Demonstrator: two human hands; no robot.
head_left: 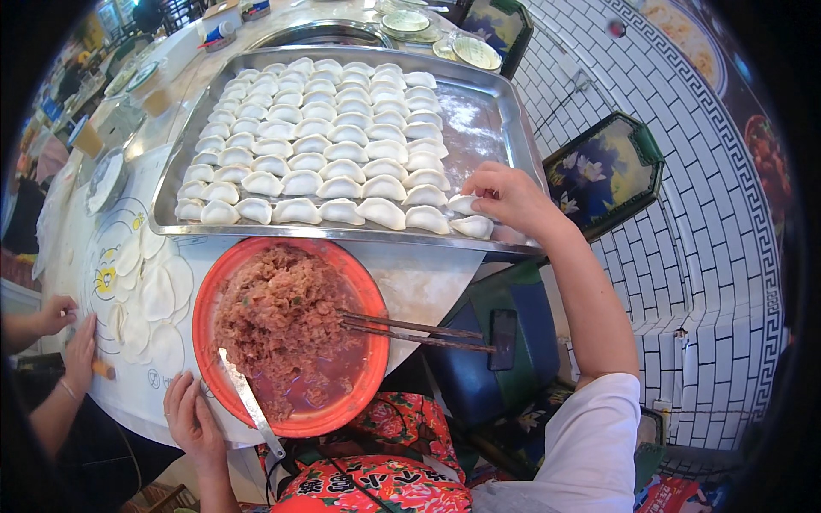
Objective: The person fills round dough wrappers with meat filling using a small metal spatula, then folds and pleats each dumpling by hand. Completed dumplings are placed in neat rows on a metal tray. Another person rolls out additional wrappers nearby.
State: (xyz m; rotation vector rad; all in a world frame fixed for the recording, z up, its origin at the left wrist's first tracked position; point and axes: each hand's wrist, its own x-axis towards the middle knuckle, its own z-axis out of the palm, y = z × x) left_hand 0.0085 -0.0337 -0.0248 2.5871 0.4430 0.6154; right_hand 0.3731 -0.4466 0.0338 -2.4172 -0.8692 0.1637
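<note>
My right hand is at the right part of a metal tray. Its fingers pinch the right end of a white dumpling, just behind another dumpling at the tray's near edge. Rows of pleated dumplings fill much of the tray. My left hand rests on the table's near edge, holding nothing, beside a red bowl of minced filling. A flat metal spatula leans in the bowl, and chopsticks stick out to the right.
Round dough wrappers overlap on the mat at left. A co-worker's hands are near a rolling pin. Flour lies in a bowl. A phone lies on the chair; plates are stacked behind the tray.
</note>
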